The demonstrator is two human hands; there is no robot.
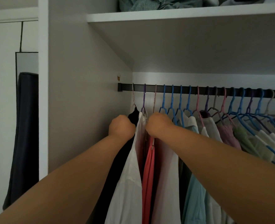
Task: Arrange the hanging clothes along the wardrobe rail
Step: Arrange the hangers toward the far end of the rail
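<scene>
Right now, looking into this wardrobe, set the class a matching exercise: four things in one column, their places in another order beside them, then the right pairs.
Things:
1. black garment
2. coral garment
3. folded clothes
4. dark rail

Places:
A. on the shelf above
B. nearest the left wall
C. under the hanger hooks
D. below the right hand

Pairs: 1-B, 2-D, 3-A, 4-C

Grey wardrobe side wall (78, 78), dim. Above it to the right, a white shelf (182, 14) with folded fabric (149, 4) on top. Left of that wall, a white upright panel (43, 94), then a white door (2, 110) with a dark-framed mirror (27, 62) hung by a strap.
</scene>
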